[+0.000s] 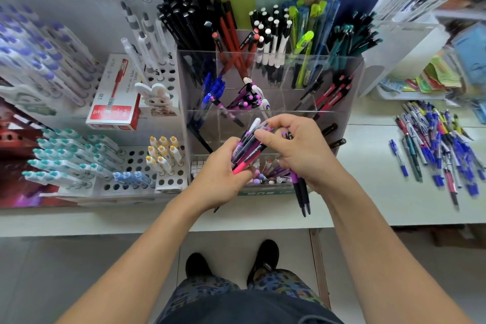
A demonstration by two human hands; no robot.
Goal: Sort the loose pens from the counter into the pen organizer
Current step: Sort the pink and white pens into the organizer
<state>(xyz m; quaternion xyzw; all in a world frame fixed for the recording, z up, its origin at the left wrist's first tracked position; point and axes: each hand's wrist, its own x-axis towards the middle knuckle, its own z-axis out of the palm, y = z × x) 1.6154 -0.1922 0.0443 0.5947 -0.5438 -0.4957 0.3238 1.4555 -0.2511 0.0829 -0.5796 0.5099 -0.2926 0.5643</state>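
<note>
Stationery shop display, white bench (368, 187) with a clear acrylic pen organizer (273, 81) in the middle and pegboard racks of teal- and yellow-capped pens to your left. Your left hand (221, 179) is curled round a bundle of purple and pink pens (247, 150), one pink barrel sticking out at the bottom. Your right hand (297, 150) pinches the top of that bundle with thumb and forefinger while its lower fingers grip two dark purple pens (302, 192) pointing down over the bench edge. Both hands are directly in front of the organizer's lower rows. Loose pile (436, 147) remains well to your right, mostly blue with some black and red, too many and too blurred to count. For this step: pull one colour at a time, tips aligned, and drop the purples in the mid-row compartment already holding purple pens (249, 100); keep the pink one apart. Organizer shows about four compartments per row, three rows visible.
</note>
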